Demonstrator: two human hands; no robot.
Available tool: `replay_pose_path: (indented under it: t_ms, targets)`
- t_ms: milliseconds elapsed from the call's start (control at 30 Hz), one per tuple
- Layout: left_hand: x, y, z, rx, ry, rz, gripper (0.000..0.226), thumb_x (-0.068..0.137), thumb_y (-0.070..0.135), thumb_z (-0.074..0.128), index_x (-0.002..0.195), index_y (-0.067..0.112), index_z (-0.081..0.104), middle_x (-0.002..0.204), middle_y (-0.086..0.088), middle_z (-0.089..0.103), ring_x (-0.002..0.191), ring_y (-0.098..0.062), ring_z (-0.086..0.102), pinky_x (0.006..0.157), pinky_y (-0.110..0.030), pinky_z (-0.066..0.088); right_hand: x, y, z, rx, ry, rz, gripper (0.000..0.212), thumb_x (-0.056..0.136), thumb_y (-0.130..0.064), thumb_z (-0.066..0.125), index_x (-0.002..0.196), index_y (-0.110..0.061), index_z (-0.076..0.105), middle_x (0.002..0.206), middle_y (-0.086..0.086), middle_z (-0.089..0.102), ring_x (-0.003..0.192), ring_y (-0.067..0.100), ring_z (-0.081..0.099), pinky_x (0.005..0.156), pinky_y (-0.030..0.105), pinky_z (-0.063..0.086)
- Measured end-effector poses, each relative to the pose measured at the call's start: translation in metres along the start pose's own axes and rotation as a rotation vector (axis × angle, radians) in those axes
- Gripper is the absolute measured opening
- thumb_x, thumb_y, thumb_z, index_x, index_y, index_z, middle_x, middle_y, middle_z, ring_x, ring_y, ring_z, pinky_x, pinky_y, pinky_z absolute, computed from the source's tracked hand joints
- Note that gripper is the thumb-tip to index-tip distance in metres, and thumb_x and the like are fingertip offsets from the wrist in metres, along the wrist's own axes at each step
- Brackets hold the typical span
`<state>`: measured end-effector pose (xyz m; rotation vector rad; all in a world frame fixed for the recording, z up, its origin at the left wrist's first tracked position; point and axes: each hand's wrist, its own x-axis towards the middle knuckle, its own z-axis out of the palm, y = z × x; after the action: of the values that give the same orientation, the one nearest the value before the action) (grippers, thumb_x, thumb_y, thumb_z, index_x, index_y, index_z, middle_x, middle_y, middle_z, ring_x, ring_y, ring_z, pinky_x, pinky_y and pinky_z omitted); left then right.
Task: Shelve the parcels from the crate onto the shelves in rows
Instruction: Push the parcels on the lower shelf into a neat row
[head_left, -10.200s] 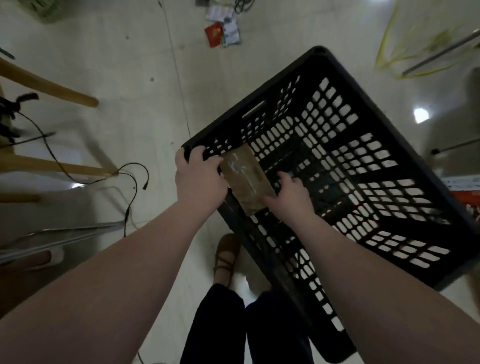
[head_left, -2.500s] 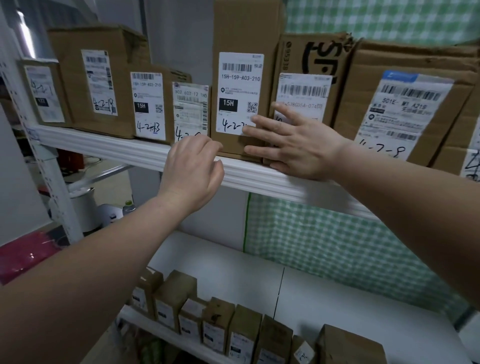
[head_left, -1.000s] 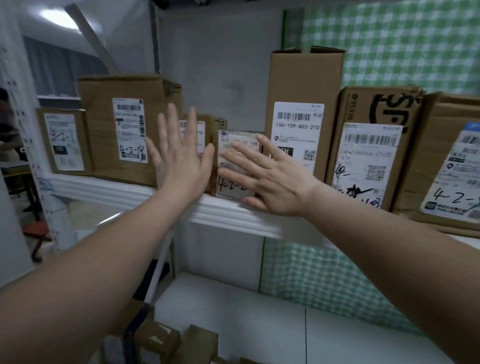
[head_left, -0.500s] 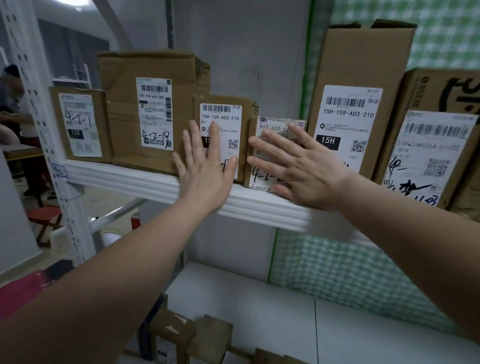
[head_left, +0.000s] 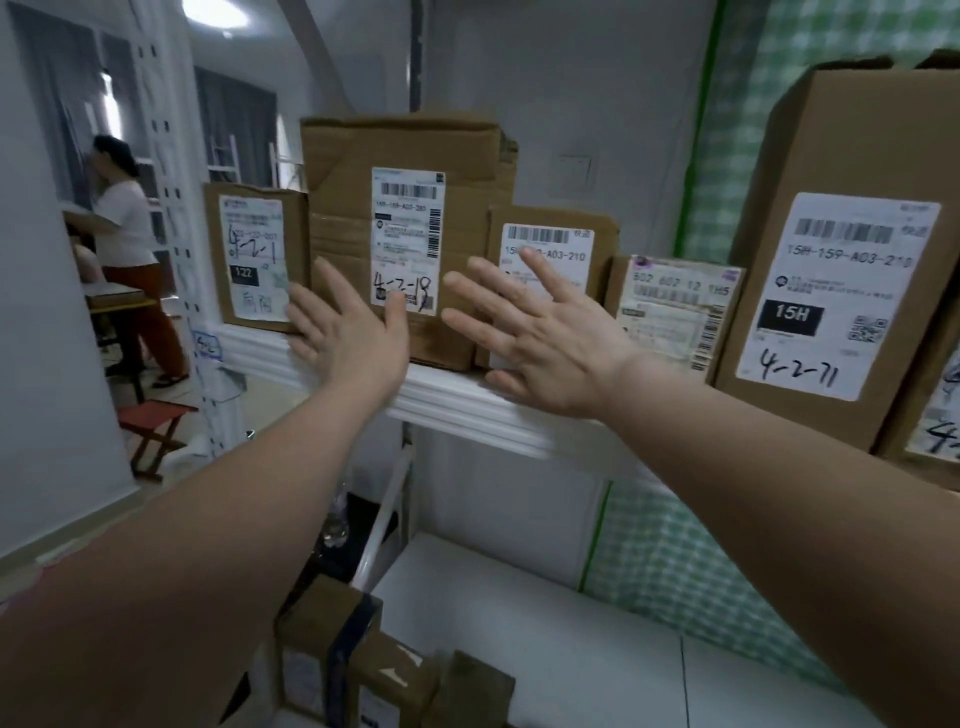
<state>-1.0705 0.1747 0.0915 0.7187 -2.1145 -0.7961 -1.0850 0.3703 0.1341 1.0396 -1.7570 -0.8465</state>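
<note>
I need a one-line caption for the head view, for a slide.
Open left hand and right hand before labelled parcels in a row on the white shelf.

Person in white top (head_left: 124, 221), red stool (head_left: 155, 417), checked cloth (head_left: 670, 564)

Five labelled parcels (head_left: 405, 244) lined up on the upper shelf (head_left: 467, 405), a sixth parcel (head_left: 935, 436) just peeking in at right, three boxes (head_left: 311, 649) down below, one red stool (head_left: 156, 415), one bystander (head_left: 124, 218).

Right hand (head_left: 540, 348) hides the lower label of one parcel (head_left: 556, 234)
</note>
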Motion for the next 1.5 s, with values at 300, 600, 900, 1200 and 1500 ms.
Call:
replay_pose_path:
  t_ms: [300,600,900,1200,1500]
  targets:
    - [0.055,-0.045,-0.016,0.032,-0.11,-0.113,0.08,0.094,0.061,0.024,0.15,0.019,-0.016,0.159,-0.015,-0.013,0.147,-0.028,-0.008,0.115,-0.058,-0.003,0.085,-0.036,-0.006,0.05,-0.023,-0.067,0.065,0.101,-0.051,0.02,0.156,-0.024,-0.003,0.164,0.006,-0.012,0.15,0.026,-0.015,0.109,0.051,-0.021]
    - [0.057,-0.06,-0.017,-0.011,-0.107,-0.047,0.078,0.095,0.058,0.027,0.151,0.022,-0.015,0.16,-0.01,-0.012,0.148,-0.027,-0.003,0.114,-0.058,-0.001,0.093,-0.04,-0.007,0.076,-0.151,-0.002,0.061,0.101,-0.05,0.016,0.156,-0.027,0.003,0.163,0.007,-0.012,0.15,0.027,-0.015,0.114,0.053,-0.017]
    - [-0.05,-0.153,0.005,-0.11,0.034,0.145,0.065,0.098,0.039,0.034,0.152,0.011,0.011,0.159,-0.014,0.012,0.145,-0.028,0.015,0.118,-0.049,0.013,0.031,-0.18,0.006,0.428,0.229,-0.062,0.064,0.091,-0.033,0.049,0.149,-0.009,0.035,0.157,0.012,0.03,0.147,0.025,0.015,0.117,0.048,-0.008]
    - [-0.179,-0.343,0.079,0.138,-0.236,-0.202,0.066,0.101,0.04,0.031,0.153,0.011,0.003,0.161,-0.007,0.003,0.148,-0.024,0.004,0.118,-0.05,0.012,-0.063,-0.386,0.076,0.639,-0.079,-0.174,0.066,0.092,-0.034,0.05,0.151,-0.013,0.026,0.156,0.009,0.011,0.146,0.026,0.001,0.118,0.048,-0.014]
    - [-0.232,-0.501,0.214,0.176,-0.561,-0.392,0.066,0.101,0.044,0.027,0.153,0.017,-0.003,0.161,-0.002,-0.001,0.147,-0.022,0.009,0.117,-0.046,0.016,-0.119,-0.553,0.149,0.474,-0.456,-0.369,0.074,0.102,-0.03,0.015,0.133,0.005,-0.042,0.135,0.023,-0.052,0.122,0.037,-0.051,0.09,0.054,-0.045]
